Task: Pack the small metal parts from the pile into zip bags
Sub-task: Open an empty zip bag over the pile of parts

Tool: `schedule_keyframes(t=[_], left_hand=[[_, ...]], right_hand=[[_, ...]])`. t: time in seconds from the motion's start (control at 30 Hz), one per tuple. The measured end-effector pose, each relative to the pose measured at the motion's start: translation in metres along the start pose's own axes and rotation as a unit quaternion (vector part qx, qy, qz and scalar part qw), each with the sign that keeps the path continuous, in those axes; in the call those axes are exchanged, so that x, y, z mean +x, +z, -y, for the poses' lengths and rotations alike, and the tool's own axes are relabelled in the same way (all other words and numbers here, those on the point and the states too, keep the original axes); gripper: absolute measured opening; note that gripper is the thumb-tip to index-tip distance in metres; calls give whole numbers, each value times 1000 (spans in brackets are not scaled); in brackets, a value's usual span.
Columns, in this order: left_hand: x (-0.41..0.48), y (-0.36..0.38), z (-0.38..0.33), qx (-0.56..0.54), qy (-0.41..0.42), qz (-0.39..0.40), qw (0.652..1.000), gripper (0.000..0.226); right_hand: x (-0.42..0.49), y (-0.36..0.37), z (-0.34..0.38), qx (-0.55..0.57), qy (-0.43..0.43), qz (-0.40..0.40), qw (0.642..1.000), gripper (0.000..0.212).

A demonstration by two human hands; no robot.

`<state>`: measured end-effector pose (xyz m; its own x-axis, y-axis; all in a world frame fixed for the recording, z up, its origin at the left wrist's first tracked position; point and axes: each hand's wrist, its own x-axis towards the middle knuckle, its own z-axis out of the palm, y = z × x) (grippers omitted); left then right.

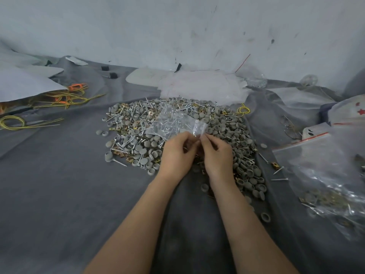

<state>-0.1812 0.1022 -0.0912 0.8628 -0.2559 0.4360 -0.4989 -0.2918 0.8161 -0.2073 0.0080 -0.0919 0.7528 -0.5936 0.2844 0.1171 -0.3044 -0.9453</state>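
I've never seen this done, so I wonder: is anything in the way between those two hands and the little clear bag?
Nothing visible is. The left hand and the right hand both pinch the near edge of the clear bag, held directly over the pile of metal parts, with nothing between bag and pile.

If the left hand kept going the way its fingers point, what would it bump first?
The left hand would probably press into the small clear zip bag it pinches, then the pile of screws and grey caps beyond; depth is unclear.
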Motion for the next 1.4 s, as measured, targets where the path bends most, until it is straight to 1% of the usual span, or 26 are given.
schedule_keyframes(t=[0.07, 0.1, 0.23, 0.37, 0.47, 0.6, 0.7, 0.77, 0.8, 0.87, 0.9, 0.93, 0.97, 1.0, 1.07, 1.1, 1.13, 1.17, 1.2, 1.23, 1.27, 1.3, 1.33, 1.37, 1.4], left_hand=[[-1, 0, -2, 6, 4, 9, 1000, 19], [-1, 0, -2, 17, 6, 5, 1000, 19], [-2, 3, -3, 88, 35, -41, 995, 19], [-4, 3, -7, 131, 76, -69, 986, 16], [-2, -3, -8, 152, 83, -127, 977, 14], [-5, -4, -13, 160, 93, -164, 969, 11], [-6, 0, -15, 177, 130, -144, 965, 11], [-4, 0, -15, 180, 142, -137, 964, 12], [-4, 0, -15, 178, 141, -135, 964, 13], [-6, 0, -17, 172, 157, -128, 964, 11], [-7, 1, -18, 172, 175, -123, 962, 8], [-8, 1, -19, 173, 191, -114, 959, 6], [-9, 2, -20, 172, 202, -104, 958, 5], [-9, 3, -21, 171, 210, -94, 958, 5], [-9, 5, -21, 172, 229, -85, 954, 5], [-9, 7, -21, 168, 237, -88, 953, 4], [-9, 8, -21, 154, 228, -98, 956, 7], [-8, 9, -22, 122, 195, -119, 966, 17], [-7, 8, -23, 64, 135, -144, 978, 34], [-5, 5, -25, -23, 51, -153, 987, 57], [-2, 1, -27, -133, -46, -132, 981, 80], [1, -3, -28, -259, -120, -92, 954, 92], [5, -8, -26, -385, -158, -35, 909, 93], [8, -11, -24, -474, -169, 16, 864, 88], [8, -13, -24, -519, -175, 45, 835, 80]], right_hand=[[1, -2, 1, 3, 17, -2, 1000, 18], [1, -3, 2, -9, 12, 3, 1000, 18], [-3, -3, 5, -102, -51, 7, 993, 16], [-3, -1, 4, -126, -57, -5, 990, 18], [1, -8, -1, -157, -48, -29, 986, 19], [-4, -9, 5, -140, -93, -66, 984, 11], [-10, -7, 16, -72, -118, -90, 986, 13], [-13, -5, 20, -3, -125, -74, 989, 8], [-14, -4, 23, 23, -111, -49, 992, 3], [-17, -3, 26, 78, -55, 28, 995, 17], [-18, -2, 28, 129, -11, 70, 989, 28], [-18, -3, 30, 191, 34, 104, 975, 37], [-17, -4, 31, 252, 68, 122, 958, 42], [-15, -6, 33, 312, 94, 127, 937, 41], [-10, -12, 35, 430, 158, 107, 882, 24], [-8, -16, 35, 475, 184, 93, 856, 23], [-7, -19, 35, 507, 196, 87, 835, 32], [-7, -22, 35, 527, 200, 90, 821, 42], [-6, -25, 35, 543, 200, 102, 809, 51], [-7, -26, 36, 557, 202, 120, 796, 59], [-8, -26, 37, 566, 206, 143, 785, 67], [-11, -26, 38, 571, 212, 173, 774, 74], [-13, -24, 39, 572, 221, 205, 763, 78], [-15, -21, 39, 566, 230, 234, 756, 80], [-18, -18, 39, 559, 236, 257, 752, 80]])
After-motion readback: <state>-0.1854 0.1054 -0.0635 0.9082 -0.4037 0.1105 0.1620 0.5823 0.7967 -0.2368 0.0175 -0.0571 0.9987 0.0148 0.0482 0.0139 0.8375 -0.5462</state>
